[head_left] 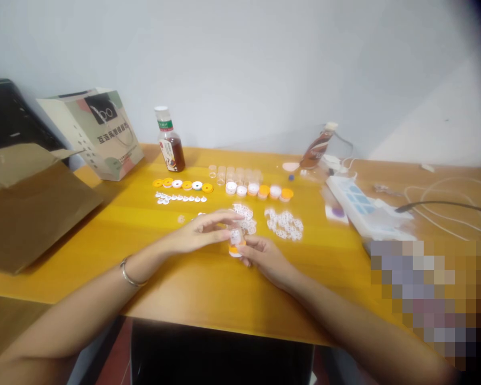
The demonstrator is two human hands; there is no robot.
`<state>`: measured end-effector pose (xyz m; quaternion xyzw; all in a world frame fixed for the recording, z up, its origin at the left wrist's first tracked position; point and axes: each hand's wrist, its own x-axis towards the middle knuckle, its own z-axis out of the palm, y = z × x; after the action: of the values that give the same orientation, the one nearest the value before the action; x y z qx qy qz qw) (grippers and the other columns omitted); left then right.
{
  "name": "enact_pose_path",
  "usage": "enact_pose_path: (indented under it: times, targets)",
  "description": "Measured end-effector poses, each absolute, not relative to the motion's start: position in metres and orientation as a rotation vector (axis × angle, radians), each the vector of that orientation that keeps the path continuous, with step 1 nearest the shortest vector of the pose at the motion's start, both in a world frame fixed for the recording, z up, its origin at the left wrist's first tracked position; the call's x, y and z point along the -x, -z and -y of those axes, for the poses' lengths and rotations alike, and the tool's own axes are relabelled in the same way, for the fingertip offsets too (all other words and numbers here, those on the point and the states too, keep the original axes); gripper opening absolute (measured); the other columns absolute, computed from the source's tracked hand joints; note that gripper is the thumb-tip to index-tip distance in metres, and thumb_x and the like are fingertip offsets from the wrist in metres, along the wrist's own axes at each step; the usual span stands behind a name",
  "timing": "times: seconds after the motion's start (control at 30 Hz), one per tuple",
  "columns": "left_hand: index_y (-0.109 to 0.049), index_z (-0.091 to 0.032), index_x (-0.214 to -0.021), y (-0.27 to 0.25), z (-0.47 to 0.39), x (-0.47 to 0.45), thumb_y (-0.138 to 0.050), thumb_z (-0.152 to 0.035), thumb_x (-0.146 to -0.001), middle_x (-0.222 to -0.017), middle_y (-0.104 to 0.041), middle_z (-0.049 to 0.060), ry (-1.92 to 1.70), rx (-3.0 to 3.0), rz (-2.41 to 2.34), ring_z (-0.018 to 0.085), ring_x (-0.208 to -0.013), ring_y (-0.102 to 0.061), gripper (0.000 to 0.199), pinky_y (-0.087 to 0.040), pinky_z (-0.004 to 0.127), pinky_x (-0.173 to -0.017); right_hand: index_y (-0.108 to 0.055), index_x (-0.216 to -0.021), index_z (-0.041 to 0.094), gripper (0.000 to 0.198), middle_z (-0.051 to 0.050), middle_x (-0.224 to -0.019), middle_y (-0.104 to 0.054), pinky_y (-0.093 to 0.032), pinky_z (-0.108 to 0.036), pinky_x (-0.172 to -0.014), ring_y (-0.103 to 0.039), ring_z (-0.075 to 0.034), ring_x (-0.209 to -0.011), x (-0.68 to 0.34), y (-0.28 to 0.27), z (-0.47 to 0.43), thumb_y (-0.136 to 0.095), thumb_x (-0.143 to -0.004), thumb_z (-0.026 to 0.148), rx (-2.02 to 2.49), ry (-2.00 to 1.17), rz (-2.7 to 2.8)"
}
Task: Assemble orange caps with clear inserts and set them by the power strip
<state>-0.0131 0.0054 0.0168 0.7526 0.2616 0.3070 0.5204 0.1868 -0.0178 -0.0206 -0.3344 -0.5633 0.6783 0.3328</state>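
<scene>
My right hand (266, 258) grips a small clear plastic container (235, 238) by its orange and white base, just above the table. Beside its upper part is my left hand (204, 230), fingers stretched out over it and thumb at its side, seemingly touching. Something white shows inside the clear part. Behind my hands lie two piles of white openwork plastic pieces, a left pile (246, 216) partly covered by my fingers and a right pile (285, 223). Farther back runs a row of white and orange caps (263, 191), with clear cups (230, 175) behind it.
Orange and white rings (187, 185) and small white discs (180, 198) form rows at left. A sauce-coloured bottle (172, 149), a paper bag (104, 133) and a cardboard box (36, 203) stand left. At right are a tilted drink bottle (317, 147), a white tray (356, 200) and cables (444, 203).
</scene>
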Motion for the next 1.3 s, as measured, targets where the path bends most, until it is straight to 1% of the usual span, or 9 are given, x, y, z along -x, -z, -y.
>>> enact_pose_path:
  times: [0.13, 0.2, 0.37, 0.57, 0.67, 0.87, 1.07, 1.17, 1.3]
  targets:
    - [-0.057, -0.017, -0.104, -0.011, -0.004, 0.006, -0.058, -0.025, -0.079, -0.100, -0.059, 0.008, -0.847, -1.801, -0.750, 0.016, -0.091, -0.055, 0.026, -0.045, 0.031, -0.083, -0.061, -0.072, 0.016, 0.023, 0.004, -0.057, -0.050, -0.026, -0.021, -0.047, -0.039, -0.006, -0.048, -0.187, 0.021, 0.017, -0.064, -0.072, 0.038, 0.893, -1.789, 1.473]
    - [-0.057, -0.015, -0.101, -0.011, -0.004, 0.006, -0.057, -0.024, -0.080, -0.094, -0.061, 0.007, -0.796, -1.755, -0.688, 0.014, -0.085, -0.057, 0.023, -0.046, 0.030, -0.080, -0.061, -0.071, 0.015, 0.024, 0.004, -0.058, -0.050, -0.026, -0.021, -0.047, -0.039, -0.006, -0.049, -0.187, 0.022, 0.018, -0.064, -0.072, 0.039, 0.869, -1.814, 1.473]
    - [-0.056, -0.017, -0.110, -0.017, -0.006, 0.012, -0.052, -0.022, -0.084, -0.108, -0.059, 0.010, -0.688, -1.668, -0.511, 0.016, -0.094, -0.058, 0.027, -0.048, 0.031, -0.083, -0.061, -0.070, 0.015, 0.024, 0.003, -0.056, -0.048, -0.026, -0.021, -0.046, -0.039, -0.007, -0.049, -0.186, 0.022, 0.019, -0.062, -0.073, 0.039, 0.750, -1.852, 1.457]
    - [-0.045, -0.022, -0.126, -0.020, -0.004, 0.014, -0.051, -0.021, -0.085, -0.128, -0.048, 0.011, -0.707, -1.690, -0.508, 0.020, -0.117, -0.047, 0.042, -0.042, 0.034, -0.096, -0.059, -0.067, 0.015, 0.026, 0.004, -0.055, -0.048, -0.026, -0.020, -0.046, -0.038, -0.006, -0.048, -0.188, 0.023, 0.017, -0.062, -0.075, 0.040, 0.712, -1.858, 1.450]
    - [-0.050, -0.020, -0.121, -0.020, -0.002, 0.011, -0.052, -0.022, -0.084, -0.123, -0.052, 0.011, -0.699, -1.735, -0.539, 0.020, -0.112, -0.050, 0.037, -0.043, 0.034, -0.093, -0.058, -0.066, 0.015, 0.029, 0.003, -0.055, -0.049, -0.026, -0.020, -0.046, -0.039, -0.006, -0.047, -0.187, 0.025, 0.018, -0.061, -0.074, 0.042, 0.696, -1.903, 1.358]
    - [-0.058, -0.016, -0.104, -0.020, 0.004, 0.002, -0.057, -0.021, -0.081, -0.100, -0.061, 0.007, -0.784, -1.683, -0.631, 0.014, -0.088, -0.059, 0.024, -0.048, 0.028, -0.079, -0.060, -0.070, 0.014, 0.028, 0.002, -0.055, -0.051, -0.025, -0.020, -0.045, -0.039, -0.006, -0.046, -0.184, 0.023, 0.023, -0.060, -0.075, 0.042, 0.671, -2.015, 1.227]
    - [-0.056, -0.016, -0.108, -0.023, 0.004, 0.005, -0.055, -0.020, -0.081, -0.104, -0.060, 0.009, -0.744, -1.678, -0.568, 0.015, -0.089, -0.058, 0.027, -0.049, 0.027, -0.077, -0.059, -0.069, 0.015, 0.031, 0.003, -0.053, -0.047, -0.025, -0.021, -0.046, -0.036, -0.006, -0.046, -0.184, 0.022, 0.023, -0.058, -0.076, 0.045, 0.630, -1.996, 1.292]
    - [-0.055, -0.018, -0.114, -0.025, 0.000, 0.011, -0.053, -0.019, -0.082, -0.107, -0.059, 0.010, -0.673, -1.768, -0.554, 0.016, -0.093, -0.057, 0.032, -0.049, 0.030, -0.080, -0.059, -0.068, 0.016, 0.032, 0.004, -0.053, -0.046, -0.026, -0.021, -0.048, -0.035, -0.007, -0.047, -0.186, 0.021, 0.021, -0.057, -0.076, 0.047, 0.654, -1.901, 1.415]
    - [-0.060, -0.020, -0.108, -0.026, -0.001, 0.015, -0.055, -0.024, -0.081, -0.100, -0.061, 0.008, -0.727, -1.968, -0.669, 0.015, -0.087, -0.059, 0.028, -0.049, 0.030, -0.078, -0.060, -0.066, 0.017, 0.029, 0.003, -0.057, -0.047, -0.029, -0.022, -0.051, -0.038, -0.008, -0.052, -0.186, 0.015, 0.022, -0.060, -0.074, 0.044, 0.781, -1.713, 1.577]
